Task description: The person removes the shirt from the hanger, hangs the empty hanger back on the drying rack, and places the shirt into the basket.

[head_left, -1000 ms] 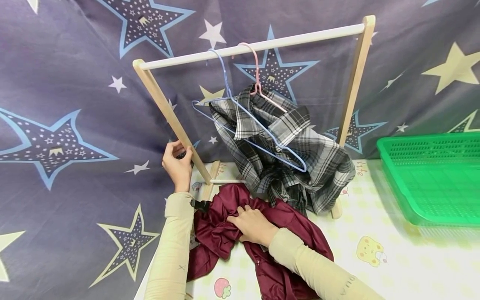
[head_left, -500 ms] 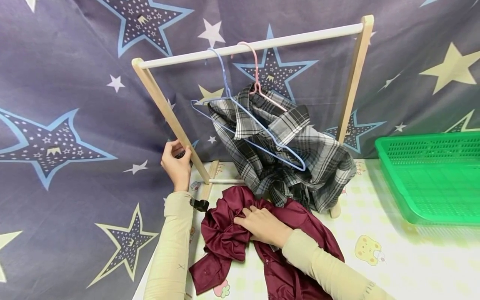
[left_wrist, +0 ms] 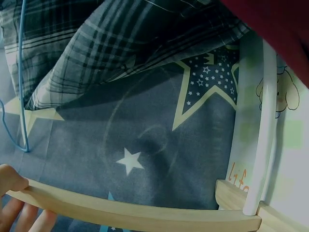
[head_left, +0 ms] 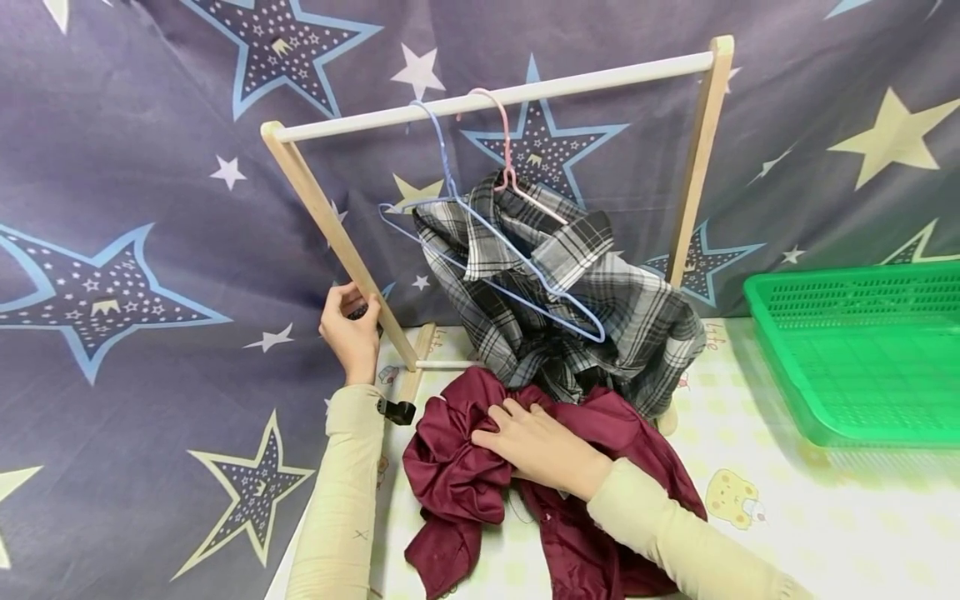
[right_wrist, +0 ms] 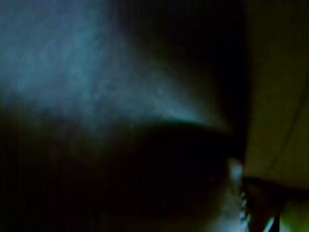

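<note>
Head view: dark red shirt (head_left: 459,475) gathered in right hand (head_left: 543,443)

Nearest: shirt lay rumpled on the table (head_left: 795,525), right fingers curled into its folds. Looked light, limp, probably slippery; a thick handful of gathered cloth seemed the surest hold. Left hand (head_left: 352,332) pinched a wooden post (head_left: 327,225) between thumb and fingers. Farther: plaid shirt (head_left: 641,312) hung from a pink hanger (head_left: 507,150).

Plain burgundy garment (head_left: 457,462), black-grey-white plaid collared shirt (head_left: 622,308), blue hanger (head_left: 442,154), pink hanger (head_left: 507,146), green basket (head_left: 783,375), star-patterned purple-grey backdrop (head_left: 172,108).
</note>
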A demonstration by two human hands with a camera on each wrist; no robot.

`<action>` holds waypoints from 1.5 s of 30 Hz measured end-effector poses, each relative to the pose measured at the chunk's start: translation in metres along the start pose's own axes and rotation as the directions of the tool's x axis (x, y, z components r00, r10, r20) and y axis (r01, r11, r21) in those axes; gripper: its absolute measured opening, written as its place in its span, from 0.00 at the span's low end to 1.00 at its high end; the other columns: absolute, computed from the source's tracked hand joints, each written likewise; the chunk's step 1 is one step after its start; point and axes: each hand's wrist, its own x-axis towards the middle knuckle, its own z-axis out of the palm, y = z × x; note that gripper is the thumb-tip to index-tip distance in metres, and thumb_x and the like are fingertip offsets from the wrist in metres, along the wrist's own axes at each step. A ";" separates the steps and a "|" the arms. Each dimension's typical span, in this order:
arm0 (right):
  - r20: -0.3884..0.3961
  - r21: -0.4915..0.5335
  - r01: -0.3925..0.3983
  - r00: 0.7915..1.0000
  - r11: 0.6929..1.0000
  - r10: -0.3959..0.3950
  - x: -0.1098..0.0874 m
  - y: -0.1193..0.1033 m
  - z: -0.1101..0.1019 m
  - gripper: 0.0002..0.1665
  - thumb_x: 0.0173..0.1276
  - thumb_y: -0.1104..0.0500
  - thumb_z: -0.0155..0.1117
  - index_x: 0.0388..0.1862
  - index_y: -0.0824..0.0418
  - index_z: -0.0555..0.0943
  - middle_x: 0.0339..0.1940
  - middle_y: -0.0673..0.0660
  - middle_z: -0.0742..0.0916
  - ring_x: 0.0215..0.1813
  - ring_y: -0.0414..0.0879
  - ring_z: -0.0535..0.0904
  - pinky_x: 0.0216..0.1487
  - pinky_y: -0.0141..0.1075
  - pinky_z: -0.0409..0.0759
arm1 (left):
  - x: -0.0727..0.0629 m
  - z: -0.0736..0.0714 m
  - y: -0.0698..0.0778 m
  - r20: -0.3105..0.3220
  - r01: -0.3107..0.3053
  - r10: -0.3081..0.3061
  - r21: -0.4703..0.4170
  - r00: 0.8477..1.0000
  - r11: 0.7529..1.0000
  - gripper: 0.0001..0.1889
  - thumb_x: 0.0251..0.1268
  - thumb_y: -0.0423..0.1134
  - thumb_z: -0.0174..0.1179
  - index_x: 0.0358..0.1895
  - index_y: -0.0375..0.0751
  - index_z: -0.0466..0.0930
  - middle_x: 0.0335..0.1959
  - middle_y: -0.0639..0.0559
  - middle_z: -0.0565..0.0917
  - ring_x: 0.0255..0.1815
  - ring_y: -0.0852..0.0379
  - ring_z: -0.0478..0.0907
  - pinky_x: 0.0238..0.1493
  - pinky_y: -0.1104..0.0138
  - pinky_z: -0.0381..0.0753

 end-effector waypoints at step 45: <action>0.036 -0.005 -0.001 0.999 1.000 0.001 -0.101 0.049 -0.084 0.40 0.48 0.63 0.79 0.61 0.49 0.76 0.62 0.63 0.79 0.65 0.64 0.75 0.57 0.61 0.78 | 0.000 0.003 0.002 0.000 0.003 -0.003 -0.014 1.000 1.000 0.11 0.56 0.27 0.67 0.44 0.33 0.85 0.39 0.42 0.89 0.38 0.46 0.86 0.48 0.48 0.83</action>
